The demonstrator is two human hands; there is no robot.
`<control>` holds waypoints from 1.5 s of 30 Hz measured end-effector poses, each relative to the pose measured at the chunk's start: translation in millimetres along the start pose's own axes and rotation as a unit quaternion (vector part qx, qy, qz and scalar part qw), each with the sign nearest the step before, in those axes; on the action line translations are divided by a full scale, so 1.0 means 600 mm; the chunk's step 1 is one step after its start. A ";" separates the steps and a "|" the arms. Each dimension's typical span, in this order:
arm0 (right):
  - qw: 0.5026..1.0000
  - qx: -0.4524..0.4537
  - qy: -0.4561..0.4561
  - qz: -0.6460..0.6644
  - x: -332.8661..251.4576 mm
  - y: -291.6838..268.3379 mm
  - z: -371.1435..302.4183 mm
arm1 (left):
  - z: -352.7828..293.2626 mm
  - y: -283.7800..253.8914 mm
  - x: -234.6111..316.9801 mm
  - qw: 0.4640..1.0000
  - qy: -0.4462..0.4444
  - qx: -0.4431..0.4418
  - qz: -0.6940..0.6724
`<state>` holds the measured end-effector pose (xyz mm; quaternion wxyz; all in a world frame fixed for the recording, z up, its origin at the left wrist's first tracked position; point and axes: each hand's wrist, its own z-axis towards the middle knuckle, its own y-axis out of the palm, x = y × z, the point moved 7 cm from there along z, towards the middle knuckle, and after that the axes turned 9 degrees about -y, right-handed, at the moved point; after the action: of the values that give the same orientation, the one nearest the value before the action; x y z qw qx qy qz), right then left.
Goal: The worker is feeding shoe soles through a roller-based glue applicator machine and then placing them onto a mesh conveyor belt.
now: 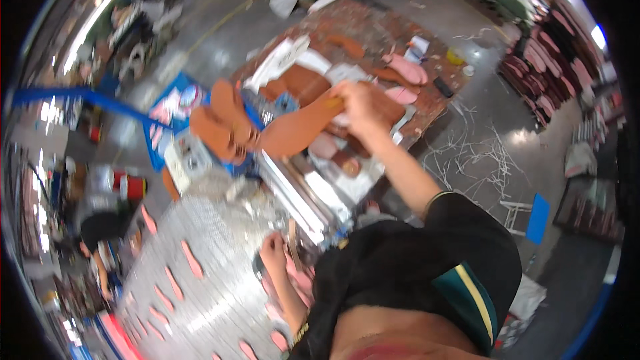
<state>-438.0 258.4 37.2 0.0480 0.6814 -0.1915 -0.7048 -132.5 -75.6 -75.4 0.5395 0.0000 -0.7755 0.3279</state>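
My right hand reaches out over the worktable and pinches one end of a brown insole. The insole's other end points left, beside several more brown insoles fanned out over a machine. My left hand is low, near the conveyor's right edge, with its fingers curled. Whether it holds anything cannot be made out. Pink pieces lie next to my left forearm, partly covered by it.
Pink insoles are spread along a grey conveyor, with another person at its left side. Brown sheets and pink insoles lie on the worktable. A blue stool and stacked insoles stand right.
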 end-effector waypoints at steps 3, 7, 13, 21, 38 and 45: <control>0.995 0.041 -0.085 0.019 0.033 -0.155 0.013 | 0.026 0.009 0.042 0.999 0.007 -0.038 -0.039; 0.999 -0.013 0.005 -0.039 0.092 -0.210 -0.020 | 0.049 0.016 0.105 0.993 0.022 -0.109 -0.028; 0.980 -0.186 0.046 -0.051 0.149 -0.080 -0.131 | 0.050 0.058 0.222 0.954 0.202 -0.180 0.129; 0.950 -0.248 0.132 -0.134 0.223 -0.110 -0.212 | 0.034 0.047 0.224 0.950 0.215 -0.150 0.169; 0.670 -0.486 0.278 -0.488 0.556 -0.541 -0.345 | -0.078 -0.089 -0.155 0.912 -0.271 -0.122 -0.282; 0.718 -0.362 0.428 -0.414 0.515 -0.459 -0.350 | -0.193 -0.053 -0.272 0.681 -0.346 0.053 -0.644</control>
<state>-200.0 368.0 -345.7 0.0714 0.8522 0.4199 -0.3037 44.0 -99.4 -172.2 0.3102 0.6410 -0.6971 -0.0828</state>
